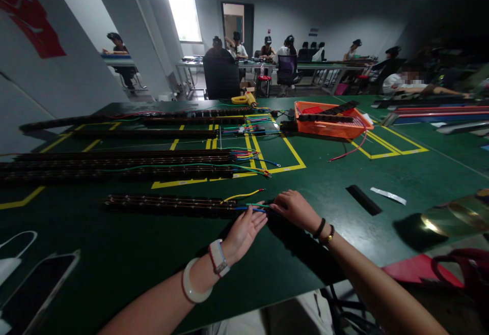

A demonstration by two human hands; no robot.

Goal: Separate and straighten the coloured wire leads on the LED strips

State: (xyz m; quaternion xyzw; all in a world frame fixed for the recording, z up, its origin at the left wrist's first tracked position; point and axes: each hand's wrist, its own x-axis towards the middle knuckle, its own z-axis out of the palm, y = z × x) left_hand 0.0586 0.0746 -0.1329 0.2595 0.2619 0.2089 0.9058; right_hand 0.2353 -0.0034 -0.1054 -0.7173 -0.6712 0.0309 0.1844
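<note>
A dark cable bundle [171, 204] lies across the green table, with a yellow wire [242, 194] and blue and green wires coming out of its right end. My left hand [244, 230] is beside the blue wire [246, 209], palm turned up and fingers stretched out. Just to its right, my right hand [296, 208] has its fingers curled together at the far ends of the green and blue wires; what it pinches is hidden. Beyond my hands lies a group of longer dark bundles [153, 164] with coloured wires at their right ends.
An orange basket [328, 129] holding dark parts stands at the back, with a yellow heat gun [246, 99] to its left. Black and white strips [388, 195] lie right of my hands. A phone [38, 289] is at the lower left. Several people sit at far tables.
</note>
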